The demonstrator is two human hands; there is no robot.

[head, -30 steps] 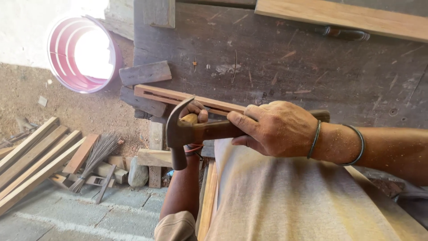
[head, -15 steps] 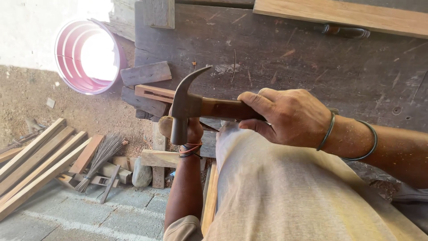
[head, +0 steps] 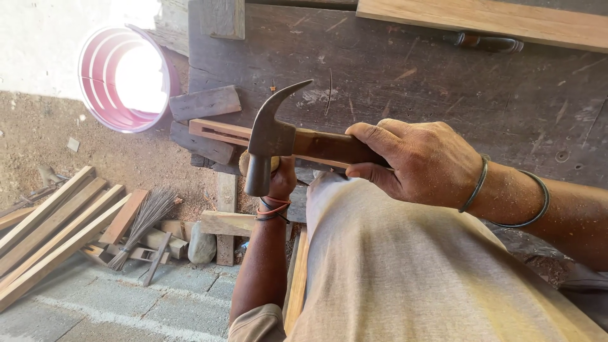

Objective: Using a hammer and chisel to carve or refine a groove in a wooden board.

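My right hand (head: 418,161) grips the wooden handle of a claw hammer (head: 269,136), raised over the edge of a dark wooden workbench (head: 405,82). The steel head points down and the claw curves up. Directly below the hammer head is my left hand (head: 278,177), reaching under the bench edge and closed around something small; what it holds is mostly hidden by the hammer. A thin wooden strip (head: 218,132) lies along the bench edge beside that hand. My left wrist carries red bands, my right wrist two dark bangles.
A pink plastic bucket (head: 123,79) stands on the dirt floor at the left. Wooden planks (head: 54,228), offcuts, a stone and a small twig broom (head: 145,221) lie on the ground. A long plank (head: 481,22) and a dark-handled tool (head: 484,43) rest at the bench's far side.
My right hand has lifted the hammer upward and slightly right from the bench edge. My left hand stays at the same spot under the hammer head.
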